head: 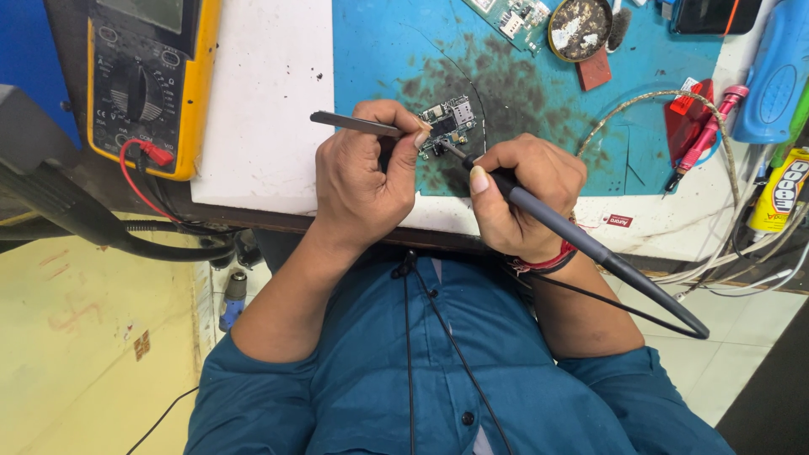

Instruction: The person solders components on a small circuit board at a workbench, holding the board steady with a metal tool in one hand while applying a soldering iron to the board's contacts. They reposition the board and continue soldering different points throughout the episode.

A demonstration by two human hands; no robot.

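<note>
Ok so watching the head cam feed, everything sits around the blue work mat [379, 50], pretty scorched and sooty in the middle. Left of the mat there's a white board [261, 101], and further left a yellow multimeter [152, 76] w/ a red lead plugged in. At the mat's top edge is a round tin [580, 28] w/ whitish gunk, plus a 2nd green board [510, 15] beside it. Off the mat's right side: a red probe [704, 139] and a glue tube [782, 195]. My left hand [362, 181] is at the mat's lower edge, fingers pinched closed round metal tweezers [358, 124], thumb tip touching the small circuit board [447, 125]. That board lies flat on the sooty patch, mid mat. Right hand [527, 198] is just beside it, fingers wrapped tight on a dark grey soldering iron [548, 221], pen-style, tip down on the board's lower edge, cable looping back twd my chest.
</note>
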